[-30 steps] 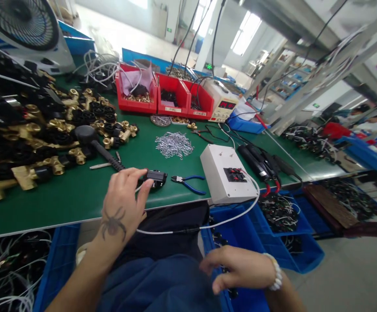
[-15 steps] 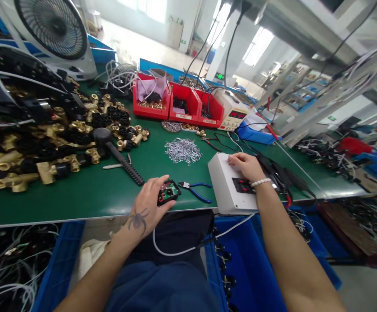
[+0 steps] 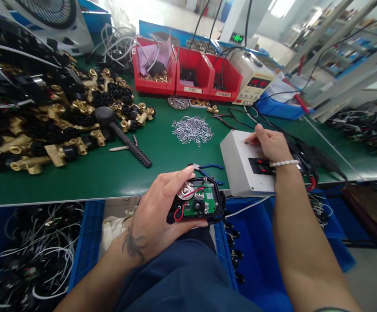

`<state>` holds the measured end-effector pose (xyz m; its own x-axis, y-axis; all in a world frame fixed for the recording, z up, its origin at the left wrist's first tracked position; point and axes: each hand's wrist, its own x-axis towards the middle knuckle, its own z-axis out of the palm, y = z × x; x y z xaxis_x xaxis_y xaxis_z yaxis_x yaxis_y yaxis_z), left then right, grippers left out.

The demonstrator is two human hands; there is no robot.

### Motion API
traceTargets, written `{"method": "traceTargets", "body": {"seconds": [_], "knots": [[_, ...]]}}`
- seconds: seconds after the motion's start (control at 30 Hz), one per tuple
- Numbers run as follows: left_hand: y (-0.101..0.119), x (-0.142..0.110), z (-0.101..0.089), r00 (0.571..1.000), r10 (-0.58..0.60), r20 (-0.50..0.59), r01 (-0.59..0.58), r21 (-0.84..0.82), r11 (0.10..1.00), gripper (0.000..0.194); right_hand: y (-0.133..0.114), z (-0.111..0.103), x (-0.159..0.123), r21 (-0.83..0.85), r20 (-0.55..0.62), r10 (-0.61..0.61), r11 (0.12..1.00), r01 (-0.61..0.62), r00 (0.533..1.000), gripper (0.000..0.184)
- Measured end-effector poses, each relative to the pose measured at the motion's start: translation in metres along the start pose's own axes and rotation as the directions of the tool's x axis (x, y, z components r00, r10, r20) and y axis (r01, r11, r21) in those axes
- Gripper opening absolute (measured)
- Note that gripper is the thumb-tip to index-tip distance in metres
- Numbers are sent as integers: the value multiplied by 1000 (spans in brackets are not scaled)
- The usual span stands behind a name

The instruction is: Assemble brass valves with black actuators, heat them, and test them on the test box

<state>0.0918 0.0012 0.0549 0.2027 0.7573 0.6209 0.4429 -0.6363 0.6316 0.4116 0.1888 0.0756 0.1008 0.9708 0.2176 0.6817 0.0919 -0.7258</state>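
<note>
Circuit module (image 3: pixel 197 201) sits cupped in your left hand (image 3: pixel 162 208) just off the tabletop (image 3: pixel 110 173) edge, board face up. Your right hand (image 3: pixel 269 145) rests fingers-down on the white test box (image 3: pixel 240 169), just to the module's right.

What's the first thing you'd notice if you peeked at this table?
Probably the open black gadget with a green circuit board inside, held in the left hand just in front of the table edge. Then the big heap of brass fittings piled on the left of the green table. The right hand rests on a white box.
</note>
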Motion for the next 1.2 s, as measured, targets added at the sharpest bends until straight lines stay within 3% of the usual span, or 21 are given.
{"method": "traceTargets", "body": {"seconds": [0.3, 0.6, 0.67, 0.7, 0.73, 0.8, 0.83, 0.9, 0.93, 0.97, 1.03, 1.1, 1.2], "knots": [[9, -7, -2, 1000, -26, -8, 24, -187, 982, 98, -2, -5, -6, 8, 10, -14, 1000, 14, 1000, 44], [8, -8, -4, 1000, -16, -11, 14, -193, 981, 99, -5, -2, -8, -7, 33, 27, 1000, -27, 999, 30], [9, -7, -5, 1000, 15, -17, -17, -184, 983, 99, -2, -3, -5, -47, -35, -17, 999, 15, 999, 27], [9, -6, -6, 999, 35, -18, -38, -174, 984, 98, -2, -5, -4, -81, -135, -64, 995, 53, 989, 25], [10, -4, -7, 998, 58, -20, -60, -162, 985, 98, -3, -7, -4, -123, -264, -123, 988, 93, 957, 24], [11, -2, -8, 995, 90, -31, -93, -137, 986, 97, -11, -9, -10, -208, -517, -251, 964, 164, 818, 22], [11, 0, -8, 996, 83, -33, -87, -124, 989, 96, -17, -9, -17, -236, -592, -302, 951, 198, 747, 23], [10, 2, -8, 998, 49, -31, -52, -102, 993, 93, -33, -4, -36, -268, -635, -397, 918, 294, 662, 24], [9, 3, -7, 999, 28, -33, -31, -91, 995, 91, -41, 1, -49, -241, -619, -423, 904, 352, 662, 24], [7, 4, -7, 999, 10, -38, -13, -80, 997, 90, -48, 8, -61, -188, -580, -428, 898, 398, 693, 25], [2, 4, -8, 999, -6, -49, 4, -57, 998, 89, -60, 22, -86, -156, -395, -524, 848, 507, 755, 20], [-2, 3, -10, 998, -17, -53, 15, -34, 999, 88, -71, 32, -105, -78, -240, -571, 817, 571, 785, 19], [-3, -1, -12, 998, -53, -35, 53, -2, 999, 89, -93, 40, -124, 201, -148, -459, 853, 481, 876, 25]]}}
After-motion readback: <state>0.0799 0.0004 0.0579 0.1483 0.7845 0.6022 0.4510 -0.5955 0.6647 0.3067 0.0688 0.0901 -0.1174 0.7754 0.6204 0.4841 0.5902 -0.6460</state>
